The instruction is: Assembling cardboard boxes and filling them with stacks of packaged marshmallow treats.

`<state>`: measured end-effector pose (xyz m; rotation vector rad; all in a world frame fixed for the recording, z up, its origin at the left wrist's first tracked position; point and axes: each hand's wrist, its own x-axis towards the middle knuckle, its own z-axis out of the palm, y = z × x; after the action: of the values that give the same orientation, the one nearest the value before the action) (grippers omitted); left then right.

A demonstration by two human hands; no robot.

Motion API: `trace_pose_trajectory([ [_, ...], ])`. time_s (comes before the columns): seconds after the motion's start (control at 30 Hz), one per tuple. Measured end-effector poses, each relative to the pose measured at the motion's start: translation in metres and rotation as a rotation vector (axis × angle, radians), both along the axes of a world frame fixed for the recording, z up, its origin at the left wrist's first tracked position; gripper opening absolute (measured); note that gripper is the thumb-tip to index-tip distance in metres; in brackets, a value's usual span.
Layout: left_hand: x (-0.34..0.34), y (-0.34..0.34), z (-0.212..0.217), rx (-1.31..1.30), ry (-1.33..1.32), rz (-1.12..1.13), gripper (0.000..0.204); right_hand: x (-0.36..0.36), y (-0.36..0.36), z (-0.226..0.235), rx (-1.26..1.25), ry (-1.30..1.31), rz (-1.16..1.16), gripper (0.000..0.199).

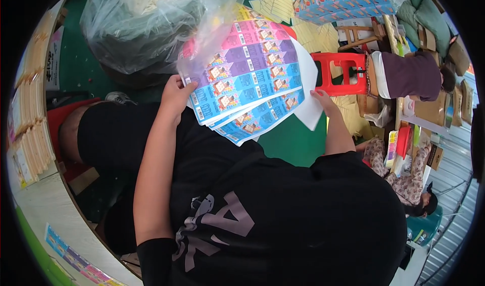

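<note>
The left hand (176, 95) grips the left edge of a fanned stack of colourful printed cardboard sheets (250, 74), thumb on top. The right hand (323, 100) holds the stack's right edge from beneath, fingers closed on the white underside. The stack is held above the green floor (293, 142), beside a clear plastic bag (146, 23) and a red plastic stool (341, 74).

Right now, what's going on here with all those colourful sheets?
A person in a black shirt holds a fanned stack of colourful printed sheets with both hands: the left hand grips its left edge, the right hand its right edge, over a green floor. A big clear plastic bag sits just beyond the stack. A red stool stands to the right, near two other people seated among boxes and more printed sheets.
</note>
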<state>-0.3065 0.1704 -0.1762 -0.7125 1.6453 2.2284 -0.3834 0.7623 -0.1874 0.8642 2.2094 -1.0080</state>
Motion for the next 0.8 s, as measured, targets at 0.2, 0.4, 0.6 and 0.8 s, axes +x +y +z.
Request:
trace_pose_trajectory([
  [0.2,0.0,-0.003,-0.004,-0.135,0.019,0.012,0.036,-0.028,0.014,0.073,0.366,0.135,0.236,0.071],
  [0.4,-0.004,0.0,-0.009,-0.142,0.027,-0.016,0.037,-0.075,0.055,0.199,0.798,0.128,0.35,0.078],
  [0.6,0.003,-0.007,-0.014,-0.172,0.076,-0.042,0.037,-0.095,-0.165,0.374,1.321,0.451,0.548,0.063],
  [0.8,0.007,-0.008,-0.021,-0.282,0.139,-0.138,0.035,-0.035,-0.251,0.475,1.476,0.902,0.599,0.053],
])
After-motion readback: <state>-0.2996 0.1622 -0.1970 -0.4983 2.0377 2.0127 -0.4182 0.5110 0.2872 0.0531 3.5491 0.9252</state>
